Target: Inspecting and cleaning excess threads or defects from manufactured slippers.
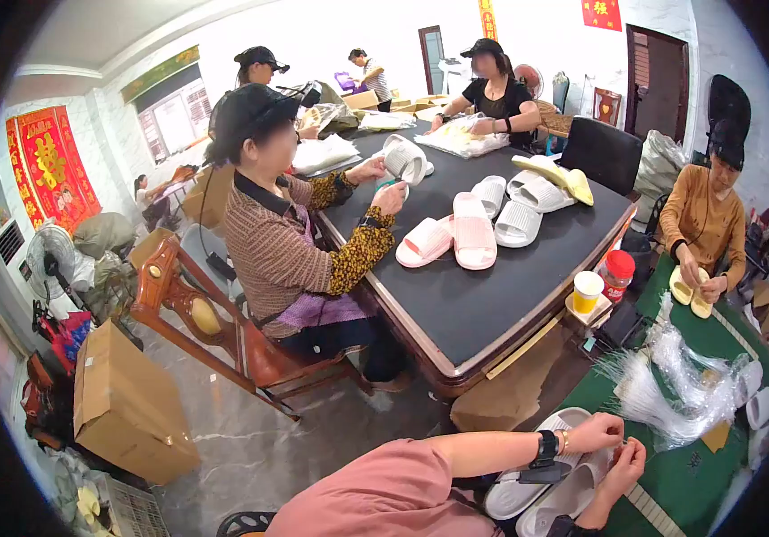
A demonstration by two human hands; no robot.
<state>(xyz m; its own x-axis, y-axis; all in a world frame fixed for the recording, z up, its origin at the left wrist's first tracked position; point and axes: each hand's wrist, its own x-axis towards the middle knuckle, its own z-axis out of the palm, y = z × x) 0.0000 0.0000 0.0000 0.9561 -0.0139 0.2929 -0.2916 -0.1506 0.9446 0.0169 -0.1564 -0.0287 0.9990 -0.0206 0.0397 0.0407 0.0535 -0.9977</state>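
"Above two pale grey slides [514,495], how do your hands stand?"

"Your left hand [592,435] and right hand [624,467] come nearly fingertip to fingertip, fingers curled in. A small dark speck shows where they meet; we cannot tell whether either hand is closed on it. The slides lie side by side just below your wrists."

"What borders your reach?"

"A pale strip [657,512] runs beside your right hand. Past your fingertips, some green tabletop [716,479] shows before one bundle of clear plastic [684,385]. Ahead, the dark table [492,313] points a rounded corner your way."

"Any writing?"

"Farther out, one red jar [615,276] carries a label with pale lettering, beside one yellow-and-white cup [588,291]. On the far left wall, your view takes in a red hanging [53,166] with gold characters."

"And the counts?"

"On the dark table you have two pink slides [474,233] and at least three white slides [519,224]. To your right, a co-worker [707,215] handles two yellow slides [693,294]."
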